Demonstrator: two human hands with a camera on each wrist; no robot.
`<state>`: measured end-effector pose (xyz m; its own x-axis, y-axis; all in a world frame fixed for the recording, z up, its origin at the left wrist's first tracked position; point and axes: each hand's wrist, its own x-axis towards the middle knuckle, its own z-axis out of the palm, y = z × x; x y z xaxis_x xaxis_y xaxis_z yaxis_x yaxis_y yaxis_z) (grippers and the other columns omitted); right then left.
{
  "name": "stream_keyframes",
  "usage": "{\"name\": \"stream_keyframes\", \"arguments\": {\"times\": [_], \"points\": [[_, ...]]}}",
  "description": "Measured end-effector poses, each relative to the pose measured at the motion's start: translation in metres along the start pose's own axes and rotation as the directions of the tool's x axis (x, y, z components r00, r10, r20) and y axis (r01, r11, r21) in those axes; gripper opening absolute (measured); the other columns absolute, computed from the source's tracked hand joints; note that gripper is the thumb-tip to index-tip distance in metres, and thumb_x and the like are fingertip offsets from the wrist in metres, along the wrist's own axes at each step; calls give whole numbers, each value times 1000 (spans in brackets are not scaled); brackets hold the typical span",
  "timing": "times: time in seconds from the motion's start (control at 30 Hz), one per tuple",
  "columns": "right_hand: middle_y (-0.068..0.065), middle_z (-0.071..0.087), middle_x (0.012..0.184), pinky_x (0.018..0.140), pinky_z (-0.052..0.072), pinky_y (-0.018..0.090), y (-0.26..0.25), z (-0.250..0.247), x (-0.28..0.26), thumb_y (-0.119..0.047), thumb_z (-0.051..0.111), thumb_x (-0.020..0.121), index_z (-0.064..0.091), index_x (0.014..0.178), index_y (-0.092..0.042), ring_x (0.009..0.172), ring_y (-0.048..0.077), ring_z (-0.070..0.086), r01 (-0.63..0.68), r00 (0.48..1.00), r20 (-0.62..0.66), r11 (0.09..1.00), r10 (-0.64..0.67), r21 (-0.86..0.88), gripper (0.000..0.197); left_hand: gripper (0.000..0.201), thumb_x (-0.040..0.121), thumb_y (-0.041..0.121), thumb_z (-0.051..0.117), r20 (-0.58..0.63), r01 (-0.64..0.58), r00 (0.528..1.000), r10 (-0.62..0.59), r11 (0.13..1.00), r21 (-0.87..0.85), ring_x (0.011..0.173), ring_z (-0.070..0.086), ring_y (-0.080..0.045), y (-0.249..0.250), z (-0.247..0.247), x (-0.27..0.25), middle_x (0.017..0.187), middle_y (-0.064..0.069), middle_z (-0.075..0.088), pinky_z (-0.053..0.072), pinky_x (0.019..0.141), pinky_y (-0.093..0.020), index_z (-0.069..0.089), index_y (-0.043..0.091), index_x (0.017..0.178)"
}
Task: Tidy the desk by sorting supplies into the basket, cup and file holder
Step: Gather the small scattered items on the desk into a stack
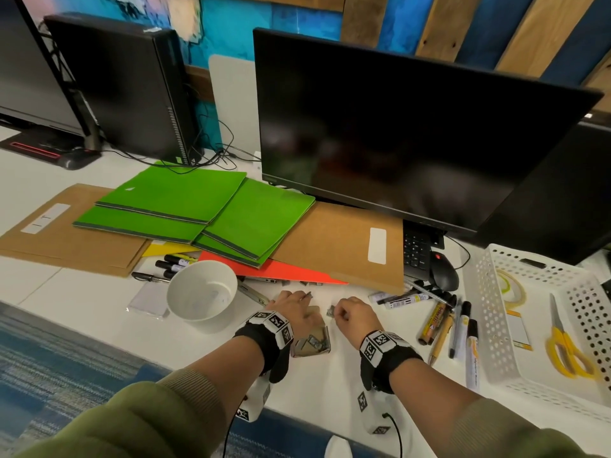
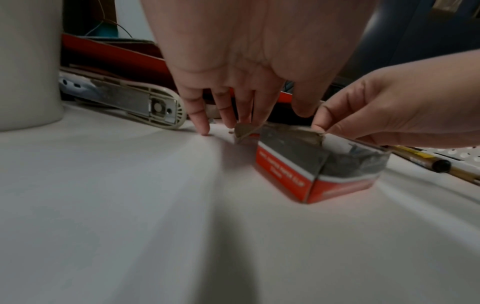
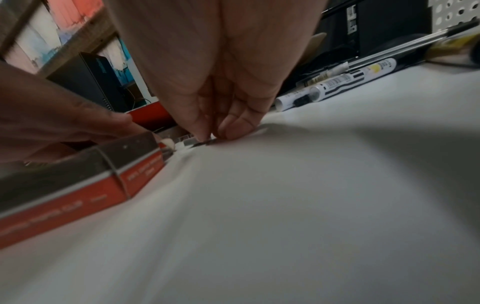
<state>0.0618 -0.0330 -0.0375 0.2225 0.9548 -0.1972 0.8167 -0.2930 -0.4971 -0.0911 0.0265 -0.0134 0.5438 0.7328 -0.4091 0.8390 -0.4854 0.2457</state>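
Note:
A small open red box of clips [image 1: 312, 343] lies on the white desk between my hands. My left hand [image 1: 297, 300] reaches down at the box's far end, its straight fingers [image 2: 244, 115] touching a torn flap and the desk, the thumb resting by the rim. My right hand [image 1: 335, 314] pinches a small grey clip [image 1: 330, 312] just beyond the box, low on the desk in the right wrist view [image 3: 205, 143]. The white cup [image 1: 201, 292] stands to the left. A white perforated basket [image 1: 489, 292] sits at the right. No file holder shows.
Green folders [image 1: 198, 206], a red folder [image 1: 287, 271] and brown envelopes [image 1: 337, 246] lie under the monitor [image 1: 396, 133]. Markers and pens [image 1: 433, 322] are scattered right of my hands, more markers [image 1: 172, 264] behind the cup. A stapler [image 2: 135, 98] lies by the cup. Scissors [image 1: 567, 352] are in the basket.

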Motion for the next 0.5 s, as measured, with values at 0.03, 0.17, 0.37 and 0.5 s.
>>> {"name": "stream_keyframes", "arguments": {"times": [0.03,0.17,0.37,0.5], "points": [[6,54,90,69,34,20,0,0,-1,-7,50,86,65,90,-3,82,24,54,-4,1000,-8,1000,4,12,16,59,96,49,33,26,-1,1000,1,1000,-11,140,22,-20,-1,-1,-1,155,7,23,23,116,-38,22,23,148],[0,51,84,67,34,20,-2,0,-6,-8,52,86,66,86,-4,72,16,47,12,998,-64,997,-7,77,15,61,95,47,41,11,-58,998,60,988,-146,140,23,-20,-12,0,-6,154,6,24,22,117,-32,25,23,148],[-2,55,84,68,39,15,-6,-5,-22,-9,58,84,65,78,-14,74,14,53,67,996,-75,984,-55,167,10,61,80,48,40,-181,-192,972,151,952,-238,134,37,-17,-29,9,-34,142,4,47,26,112,-23,50,24,135],[-6,54,83,66,36,5,-15,-10,-35,-6,60,81,61,74,-22,73,5,51,126,992,-64,957,-113,260,18,70,68,55,31,-256,-300,937,239,924,-237,119,50,-20,-35,20,-46,125,2,63,33,105,-24,65,23,120]]}}
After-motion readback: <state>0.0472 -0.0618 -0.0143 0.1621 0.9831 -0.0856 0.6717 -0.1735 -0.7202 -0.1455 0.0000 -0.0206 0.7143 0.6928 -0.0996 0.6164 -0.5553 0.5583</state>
